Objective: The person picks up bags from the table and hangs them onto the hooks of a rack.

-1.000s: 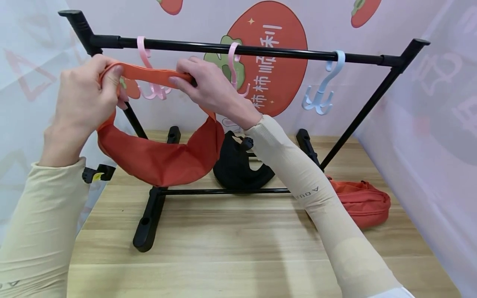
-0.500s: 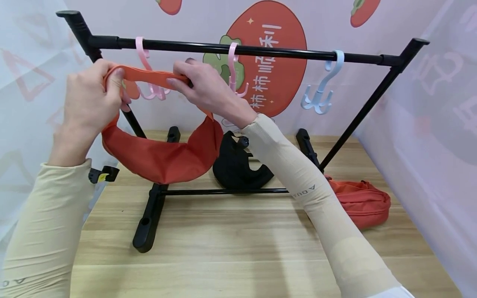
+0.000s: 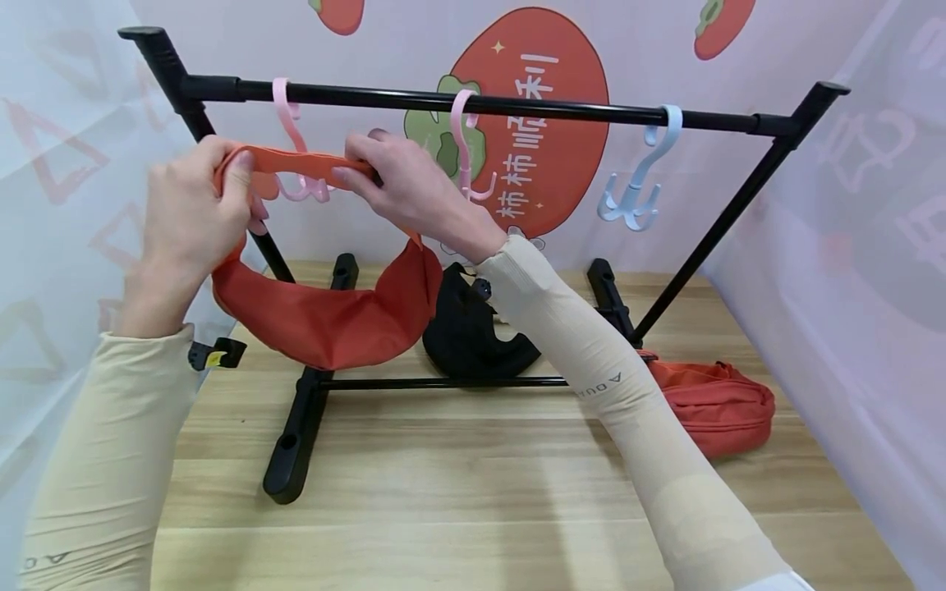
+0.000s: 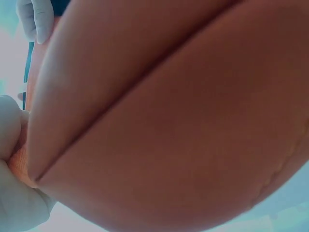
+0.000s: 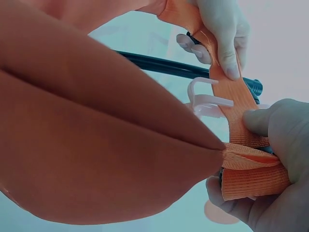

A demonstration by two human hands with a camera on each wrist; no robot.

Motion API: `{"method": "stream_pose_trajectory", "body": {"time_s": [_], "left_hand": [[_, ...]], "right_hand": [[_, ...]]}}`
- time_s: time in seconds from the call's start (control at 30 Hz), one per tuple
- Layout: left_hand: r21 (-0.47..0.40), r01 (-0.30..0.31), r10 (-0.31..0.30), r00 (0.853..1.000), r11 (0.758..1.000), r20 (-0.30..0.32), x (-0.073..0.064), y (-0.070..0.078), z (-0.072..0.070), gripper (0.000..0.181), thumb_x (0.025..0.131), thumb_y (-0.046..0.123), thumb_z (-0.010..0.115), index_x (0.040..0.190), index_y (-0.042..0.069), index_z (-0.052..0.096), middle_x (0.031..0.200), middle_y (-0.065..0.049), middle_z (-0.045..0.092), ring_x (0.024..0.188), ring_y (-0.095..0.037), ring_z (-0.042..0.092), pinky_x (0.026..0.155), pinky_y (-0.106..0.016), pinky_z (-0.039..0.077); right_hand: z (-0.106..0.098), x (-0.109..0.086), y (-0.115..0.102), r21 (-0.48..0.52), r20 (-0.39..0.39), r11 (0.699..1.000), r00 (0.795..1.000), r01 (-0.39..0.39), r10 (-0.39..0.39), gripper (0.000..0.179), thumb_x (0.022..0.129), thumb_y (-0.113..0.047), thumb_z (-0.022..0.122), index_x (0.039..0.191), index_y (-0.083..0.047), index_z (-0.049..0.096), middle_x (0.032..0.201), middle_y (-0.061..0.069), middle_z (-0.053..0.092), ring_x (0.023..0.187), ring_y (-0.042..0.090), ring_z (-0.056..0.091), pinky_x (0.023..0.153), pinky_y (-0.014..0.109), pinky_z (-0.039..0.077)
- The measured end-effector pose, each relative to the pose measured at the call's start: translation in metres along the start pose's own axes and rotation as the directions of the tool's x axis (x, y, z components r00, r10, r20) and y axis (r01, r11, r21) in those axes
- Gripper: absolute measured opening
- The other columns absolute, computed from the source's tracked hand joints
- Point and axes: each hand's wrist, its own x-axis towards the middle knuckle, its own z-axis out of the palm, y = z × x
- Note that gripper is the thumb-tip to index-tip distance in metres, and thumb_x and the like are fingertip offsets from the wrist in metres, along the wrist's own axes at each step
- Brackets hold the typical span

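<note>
The left hand (image 3: pixel 192 209) and right hand (image 3: pixel 414 185) each pinched the orange strap (image 3: pixel 299 164) of a red waist bag (image 3: pixel 332 320), fingers curled round it; the bag hung below them, above the counter (image 3: pixel 443 476), near a pink hook (image 3: pixel 290 123).

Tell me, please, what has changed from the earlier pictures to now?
The left hand has moved to the right, toward the right hand, and slightly down; the left end of the held red bag moved with it. The strap now sits slightly lower below the rail. Nothing was taken or let go: both hands still grip the strap. The hooks, black bag and other red bag stayed in place.
</note>
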Motion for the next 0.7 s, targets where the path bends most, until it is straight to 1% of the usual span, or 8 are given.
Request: {"method": "stream_pose_trajectory", "body": {"time_s": [0.1,0.2,0.27,0.37,0.47,0.57,0.7], "left_hand": [[-0.008,0.016,-0.016,1.000,1.000,0.002,-0.001,-0.003,0.002,0.041,0.103,0.034,0.045,0.121,0.000,0.059,0.085,-0.024,0.068,0.048,0.020,0.045,0.058,0.001,0.037],[-0.016,0.042,-0.041,0.999,0.999,0.016,-0.002,-0.006,0.005,0.042,0.103,0.035,0.044,0.123,0.002,0.059,0.087,-0.024,0.068,0.048,0.019,0.046,0.058,0.001,0.038],[-0.025,0.058,-0.057,0.998,0.998,0.030,-0.003,-0.008,0.009,0.041,0.103,0.036,0.043,0.125,0.004,0.058,0.090,-0.023,0.068,0.048,0.017,0.048,0.058,0.001,0.039],[-0.046,0.079,-0.077,0.996,0.996,0.050,-0.004,-0.011,0.013,0.041,0.103,0.035,0.042,0.129,0.007,0.058,0.094,-0.021,0.067,0.050,0.014,0.050,0.058,0.000,0.041],[-0.065,0.087,-0.084,0.995,0.994,0.049,-0.007,-0.014,0.016,0.040,0.103,0.035,0.042,0.130,0.009,0.057,0.093,-0.017,0.066,0.051,0.013,0.052,0.058,-0.001,0.042],[-0.085,0.082,-0.079,0.996,0.993,0.042,-0.009,-0.016,0.017,0.040,0.103,0.035,0.043,0.131,0.009,0.057,0.089,-0.007,0.064,0.052,0.011,0.053,0.058,-0.002,0.043],[-0.112,0.063,-0.060,0.998,0.992,0.029,-0.009,-0.018,0.021,0.040,0.102,0.035,0.045,0.127,0.007,0.058,0.083,0.007,0.059,0.053,0.010,0.055,0.058,-0.003,0.044]], "right_hand": [[0.003,0.000,0.000,0.005,-0.003,1.000,1.000,-0.001,0.001,0.024,0.101,-0.030,0.052,0.107,-0.008,0.061,0.097,0.004,0.062,0.083,0.011,0.050,0.071,0.018,0.041],[0.005,0.000,0.001,0.016,-0.012,1.000,1.000,0.001,-0.001,0.024,0.101,-0.030,0.052,0.106,-0.008,0.061,0.097,0.004,0.062,0.083,0.011,0.050,0.071,0.019,0.041],[0.006,-0.002,0.003,0.023,-0.013,1.000,1.000,-0.006,0.006,0.024,0.101,-0.030,0.052,0.106,-0.008,0.061,0.097,0.004,0.062,0.083,0.012,0.051,0.071,0.019,0.041],[0.008,-0.005,0.004,0.028,-0.009,0.999,1.000,-0.015,0.015,0.024,0.101,-0.031,0.052,0.107,-0.009,0.061,0.098,0.004,0.063,0.084,0.012,0.051,0.071,0.020,0.042],[0.011,-0.005,0.004,0.031,0.006,0.999,1.000,-0.013,0.013,0.025,0.102,-0.031,0.051,0.108,-0.009,0.061,0.100,0.003,0.062,0.086,0.012,0.051,0.071,0.020,0.041],[0.014,-0.005,0.004,0.033,0.017,0.999,1.000,-0.016,0.015,0.025,0.102,-0.032,0.050,0.110,-0.010,0.060,0.104,0.003,0.062,0.088,0.011,0.052,0.072,0.019,0.042],[0.017,-0.006,0.006,0.029,0.024,0.999,0.999,-0.030,0.029,0.026,0.102,-0.033,0.050,0.112,-0.010,0.060,0.107,0.003,0.063,0.090,0.011,0.053,0.072,0.018,0.043]]}}
